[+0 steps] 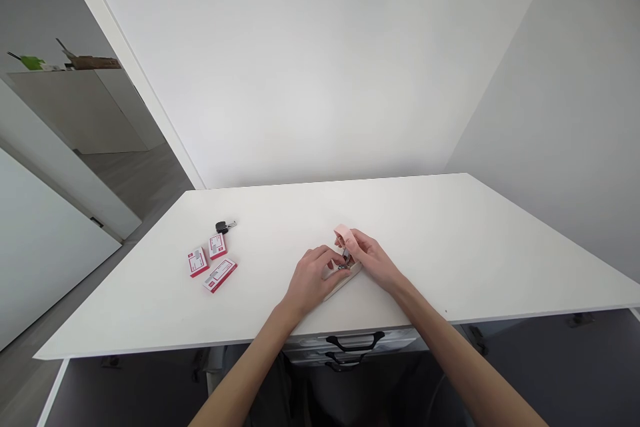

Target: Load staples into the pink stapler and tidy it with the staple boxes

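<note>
A pale pink stapler (343, 232) is swung open near the table's front edge, its light base lying slantwise on the tabletop. My right hand (376, 263) is closed around the raised pink upper part. From the other side, my left hand (311, 278) has thumb and forefinger at the metal part in the middle, and its palm side rests by the base. The fingers hide much of the stapler. Whether a small staple strip lies between my left fingertips is too small to make out.
Left on the white table (280, 213) lie three small red-and-white boxes (221, 275). Behind them is a small black object with a metal end (223, 226). A white wall (310, 80) rises at the back edge. Black drawer handles (355, 343) stick out under the front edge.
</note>
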### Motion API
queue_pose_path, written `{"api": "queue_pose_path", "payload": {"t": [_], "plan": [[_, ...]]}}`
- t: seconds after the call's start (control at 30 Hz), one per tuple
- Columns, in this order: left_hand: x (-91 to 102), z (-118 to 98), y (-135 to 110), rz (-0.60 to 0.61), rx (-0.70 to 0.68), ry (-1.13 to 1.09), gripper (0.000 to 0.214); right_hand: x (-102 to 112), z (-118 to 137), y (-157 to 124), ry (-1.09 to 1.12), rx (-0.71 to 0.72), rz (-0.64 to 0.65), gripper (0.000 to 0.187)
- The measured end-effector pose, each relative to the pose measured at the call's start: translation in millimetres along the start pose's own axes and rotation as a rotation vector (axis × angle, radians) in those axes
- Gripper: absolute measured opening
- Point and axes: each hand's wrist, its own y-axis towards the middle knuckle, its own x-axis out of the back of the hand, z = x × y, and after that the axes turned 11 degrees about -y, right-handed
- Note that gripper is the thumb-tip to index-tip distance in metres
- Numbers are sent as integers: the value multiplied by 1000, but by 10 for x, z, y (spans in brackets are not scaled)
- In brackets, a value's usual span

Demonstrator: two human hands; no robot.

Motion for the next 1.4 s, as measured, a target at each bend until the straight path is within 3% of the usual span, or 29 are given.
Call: {"api": "queue_pose_path", "payload": {"t": [0.23,0.43,0.87,1.17,1.4], "plan": [[-10,2,-10,-28,-12,4,16,10,-22,-8,7,-15,-29,45],[-8,-9,-10,-22,27,-18,30,-1,-17,-12,50,-25,-22,46],[-16,-4,-15,-9,-35,43,16,10,-96,9,167,-53,-18,46],[-35,25,-53,-60,-15,27,22,18,-72,0,260,-19,61,47],[-34,-4,-49,-58,16,-6,24,17,-95,-1,246,-16,45,48]]}}
